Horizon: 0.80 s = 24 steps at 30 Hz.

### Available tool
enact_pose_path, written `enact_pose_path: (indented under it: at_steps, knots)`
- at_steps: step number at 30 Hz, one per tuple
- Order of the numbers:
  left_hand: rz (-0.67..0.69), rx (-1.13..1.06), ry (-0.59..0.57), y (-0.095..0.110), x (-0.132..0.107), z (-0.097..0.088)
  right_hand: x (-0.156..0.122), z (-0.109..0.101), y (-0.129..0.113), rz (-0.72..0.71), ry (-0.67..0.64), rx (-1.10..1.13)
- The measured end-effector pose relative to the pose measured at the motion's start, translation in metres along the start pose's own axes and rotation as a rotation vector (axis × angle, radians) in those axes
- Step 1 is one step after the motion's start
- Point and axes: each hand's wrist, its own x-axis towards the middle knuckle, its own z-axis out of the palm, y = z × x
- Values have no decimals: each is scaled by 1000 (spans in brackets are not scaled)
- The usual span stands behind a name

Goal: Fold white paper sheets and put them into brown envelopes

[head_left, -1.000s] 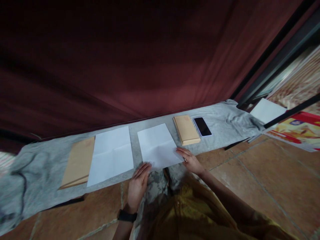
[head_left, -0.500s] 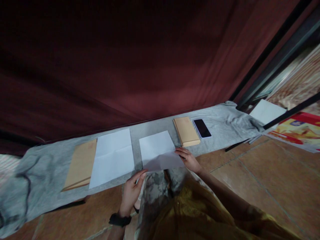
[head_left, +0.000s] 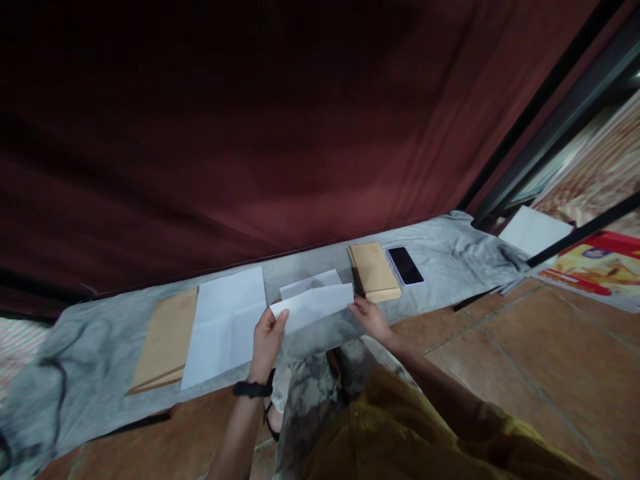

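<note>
Between my two hands a white sheet of paper point(head_left: 315, 308) is bent over on itself, its near part raised and laid toward the far part. My left hand point(head_left: 267, 340) pinches its left end, thumb on top. At the right end my right hand point(head_left: 371, 320) grips the corner with its fingertips. To the left lies a larger white sheet point(head_left: 227, 327) with crease lines, partly over a brown envelope point(head_left: 165, 337). A stack of brown envelopes point(head_left: 375, 270) sits just beyond my right hand.
A phone point(head_left: 405, 265) lies right of the envelope stack. Everything rests on a narrow bench covered with grey cloth point(head_left: 450, 257), against a dark red curtain point(head_left: 300, 167). Tiled floor point(head_left: 500, 360) shows in front. A white board-like piece point(head_left: 535, 230) and a colourful printed box point(head_left: 600, 267) are at the right.
The near edge of the sheet has been lifted and folded away from me. Both hands moved with it, the left one up and forward. The other papers stay put.
</note>
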Motion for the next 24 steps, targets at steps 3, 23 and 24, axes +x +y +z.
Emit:
enact_pose_path:
  at_steps: [3,23,24]
  knots:
    - [-2,-46,13,-11,8,11,1,9,0,51,49,6]
    - [-55,396,-9,-50,-11,24,-16,15,1,142,186,-39]
    - [-54,394,-8,-49,-11,24,-17,15,1,141,179,-53]
